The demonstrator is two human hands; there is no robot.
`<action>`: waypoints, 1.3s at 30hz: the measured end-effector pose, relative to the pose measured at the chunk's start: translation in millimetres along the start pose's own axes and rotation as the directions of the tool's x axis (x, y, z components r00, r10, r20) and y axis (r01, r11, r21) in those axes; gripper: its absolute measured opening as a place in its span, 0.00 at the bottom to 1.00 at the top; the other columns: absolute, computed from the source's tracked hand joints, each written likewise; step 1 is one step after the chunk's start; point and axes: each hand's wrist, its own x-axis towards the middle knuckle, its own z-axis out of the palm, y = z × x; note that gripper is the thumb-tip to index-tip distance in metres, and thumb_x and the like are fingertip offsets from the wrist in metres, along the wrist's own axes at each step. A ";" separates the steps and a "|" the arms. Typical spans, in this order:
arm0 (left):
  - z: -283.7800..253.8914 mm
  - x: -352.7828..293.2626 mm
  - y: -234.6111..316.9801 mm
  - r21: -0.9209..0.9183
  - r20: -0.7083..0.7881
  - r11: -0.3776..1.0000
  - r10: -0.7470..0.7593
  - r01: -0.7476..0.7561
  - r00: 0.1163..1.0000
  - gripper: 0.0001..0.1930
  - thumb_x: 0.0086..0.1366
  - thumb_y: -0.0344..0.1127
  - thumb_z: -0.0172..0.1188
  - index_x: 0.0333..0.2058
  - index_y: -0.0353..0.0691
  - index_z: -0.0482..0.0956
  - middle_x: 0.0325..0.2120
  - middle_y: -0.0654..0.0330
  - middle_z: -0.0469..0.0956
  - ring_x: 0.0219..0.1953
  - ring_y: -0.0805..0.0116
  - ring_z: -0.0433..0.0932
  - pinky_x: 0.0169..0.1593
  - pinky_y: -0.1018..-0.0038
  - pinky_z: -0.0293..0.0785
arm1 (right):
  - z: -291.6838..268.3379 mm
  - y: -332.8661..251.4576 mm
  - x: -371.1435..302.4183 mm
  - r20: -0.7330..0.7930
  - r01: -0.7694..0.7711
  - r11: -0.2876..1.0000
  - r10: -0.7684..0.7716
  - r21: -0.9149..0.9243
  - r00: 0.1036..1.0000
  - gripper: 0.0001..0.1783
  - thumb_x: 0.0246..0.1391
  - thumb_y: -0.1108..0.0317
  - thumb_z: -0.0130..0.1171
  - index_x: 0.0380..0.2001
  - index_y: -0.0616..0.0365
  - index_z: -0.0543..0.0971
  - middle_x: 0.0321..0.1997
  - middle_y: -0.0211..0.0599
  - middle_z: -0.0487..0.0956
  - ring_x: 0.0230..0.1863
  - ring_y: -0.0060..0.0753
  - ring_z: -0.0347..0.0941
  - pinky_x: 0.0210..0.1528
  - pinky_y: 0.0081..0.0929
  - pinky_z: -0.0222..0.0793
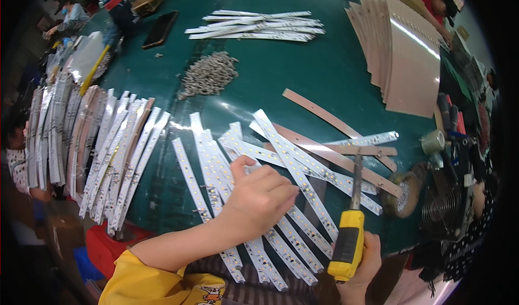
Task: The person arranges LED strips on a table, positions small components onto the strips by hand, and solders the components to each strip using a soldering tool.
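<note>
On the green table (303, 67), her left hand (258, 197) presses flat to steady white LED strips (292, 159), while the right hand (362, 259) has its grip closed around a yellow-handled soldering iron (348, 234).

You've got bright, even overhead light here, colours pop nicely. Glare streaks across the green table (303, 72) near the top edge, and there's a hot white stripe on the tan sheets (411, 61) at right. The strips (292, 164) bounce light too, washing out a bit. Shadows are soft and short. Fisheye bends everything near the rim, corners go black, and the far edges look smeary while the centre stays sharp.
</note>
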 end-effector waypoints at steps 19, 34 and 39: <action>-72.0 45.5 -108.8 0.089 -0.242 0.913 -0.367 0.397 0.898 0.09 0.50 0.27 0.67 0.33 0.37 0.85 0.28 0.54 0.83 0.32 0.64 0.83 0.40 0.74 0.76 | -15.9 -1.9 -0.3 0.032 0.255 0.966 -0.256 0.053 0.966 0.23 0.46 0.70 0.68 0.44 0.66 0.72 0.34 0.44 0.77 0.32 0.40 0.75 0.36 0.30 0.72; -56.3 44.8 -148.5 0.384 -0.214 0.915 -0.046 0.128 0.976 0.05 0.53 0.33 0.69 0.30 0.43 0.84 0.24 0.65 0.79 0.32 0.70 0.75 0.48 0.68 0.55 | -18.5 -8.7 3.7 0.087 0.236 0.962 -0.249 0.137 0.965 0.25 0.42 0.71 0.72 0.43 0.64 0.72 0.31 0.39 0.76 0.29 0.35 0.73 0.34 0.27 0.70; -54.1 43.8 -141.5 0.400 -0.209 0.910 -0.025 0.109 0.978 0.05 0.53 0.33 0.69 0.30 0.43 0.84 0.26 0.65 0.80 0.31 0.71 0.75 0.47 0.68 0.55 | -18.1 -1.5 0.6 0.019 -0.027 0.971 0.023 0.236 1.000 0.24 0.38 0.76 0.75 0.37 0.60 0.71 0.30 0.31 0.75 0.28 0.24 0.70 0.32 0.22 0.66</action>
